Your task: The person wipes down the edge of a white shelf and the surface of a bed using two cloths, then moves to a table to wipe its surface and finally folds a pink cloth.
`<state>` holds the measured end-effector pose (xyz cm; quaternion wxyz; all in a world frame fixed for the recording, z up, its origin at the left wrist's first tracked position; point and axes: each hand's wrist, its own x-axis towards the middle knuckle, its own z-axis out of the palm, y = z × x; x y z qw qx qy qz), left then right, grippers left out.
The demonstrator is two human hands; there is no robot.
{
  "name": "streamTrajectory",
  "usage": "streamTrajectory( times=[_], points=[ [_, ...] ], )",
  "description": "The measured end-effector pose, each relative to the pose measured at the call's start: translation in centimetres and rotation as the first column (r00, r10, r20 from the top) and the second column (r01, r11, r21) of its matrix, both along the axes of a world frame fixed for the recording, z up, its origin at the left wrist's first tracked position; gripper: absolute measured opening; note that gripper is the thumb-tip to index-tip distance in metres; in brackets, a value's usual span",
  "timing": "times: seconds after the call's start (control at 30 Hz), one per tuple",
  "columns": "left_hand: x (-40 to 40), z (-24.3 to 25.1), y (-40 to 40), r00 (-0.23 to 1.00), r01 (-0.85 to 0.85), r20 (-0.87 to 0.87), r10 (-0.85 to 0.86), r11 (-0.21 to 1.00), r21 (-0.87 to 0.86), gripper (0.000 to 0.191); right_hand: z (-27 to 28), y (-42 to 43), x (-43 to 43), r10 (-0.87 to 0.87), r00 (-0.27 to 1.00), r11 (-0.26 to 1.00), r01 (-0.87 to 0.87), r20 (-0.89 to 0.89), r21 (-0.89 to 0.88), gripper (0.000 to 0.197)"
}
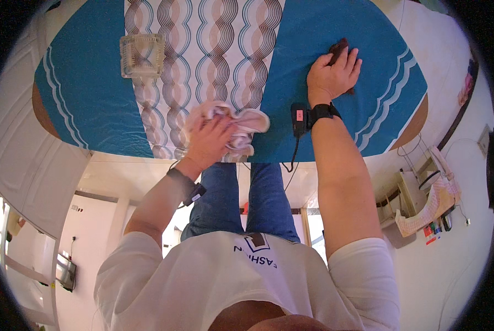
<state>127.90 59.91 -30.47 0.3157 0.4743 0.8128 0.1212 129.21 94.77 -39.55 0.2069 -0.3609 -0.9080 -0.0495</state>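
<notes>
My left hand (214,134) presses on a crumpled pale pink and white cloth (253,120) near the table's front edge. It looks blurred, with the fingers spread over the folds. Farther to the right, my right hand (334,76) lies over a dark brown object (339,49), its ends showing past the fingers and below the palm. Most of that object is covered, so its kind is unclear. Both rest on a tablecloth (296,53) with blue sides and a patterned white middle band. Each wrist wears a black strap with a small device.
A square clear glass ashtray (142,56) stands at the table's left. A black cable (295,153) hangs from the right wrist device past the front edge. Right of the table, a shelf (412,188) holds several items. White doors (19,107) stand at left.
</notes>
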Motion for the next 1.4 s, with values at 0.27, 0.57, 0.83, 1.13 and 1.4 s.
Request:
streamTrajectory(
  times=[0.27,0.57,0.83,1.13,1.4],
  points=[
    [-3.7,3.7,2.7,0.576,-0.566,0.352,0.738,0.670,-0.480,0.046,-0.2,0.1,0.1,0.012,1.000,1.000,-0.012,-0.017,0.016,0.042],
    [-2.4,2.2,2.1,0.170,-0.866,0.379,0.910,0.321,-0.384,0.058,-0.6,0.3,0.0,0.038,0.996,0.998,-0.035,-0.076,0.049,0.040],
    [-3.3,2.1,1.9,0.324,-0.944,0.272,0.906,0.327,0.036,0.032,-0.8,0.3,0.0,0.027,0.998,0.999,-0.025,-0.064,0.042,0.040],
    [0.3,3.4,6.9,0.823,-0.554,0.340,0.455,0.773,0.308,0.039,-0.7,0.4,0.0,0.032,0.997,0.999,-0.030,-0.064,0.025,0.042],
    [2.7,0.8,10.2,0.959,-0.273,0.039,0.280,0.952,-0.138,0.044,-0.8,0.3,-0.2,0.035,0.997,0.999,-0.034,-0.073,0.016,0.043]
  ],
)
